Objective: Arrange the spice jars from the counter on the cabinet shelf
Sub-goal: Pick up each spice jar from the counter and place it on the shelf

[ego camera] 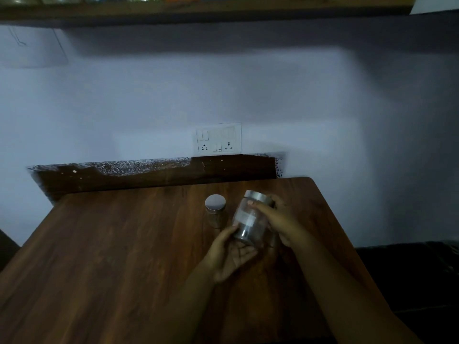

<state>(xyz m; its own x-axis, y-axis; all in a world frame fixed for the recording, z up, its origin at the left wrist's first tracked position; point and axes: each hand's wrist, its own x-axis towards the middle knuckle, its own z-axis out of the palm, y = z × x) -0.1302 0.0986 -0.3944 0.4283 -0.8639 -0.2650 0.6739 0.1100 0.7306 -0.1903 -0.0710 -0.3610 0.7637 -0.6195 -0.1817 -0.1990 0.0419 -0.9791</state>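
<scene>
Held jar (250, 219): clear, silver lid, white label, dark contents at the bottom; tilted, lifted above the bench.
Second jar (215, 211): smaller, clear, silver lid; upright on the bench, just left of held jar.
Shelf (198, 11): dark wood, overhead; jar bases blurred along top edge.

The white label (244, 218) on the held jar (250, 219) is too blurred to read.
</scene>
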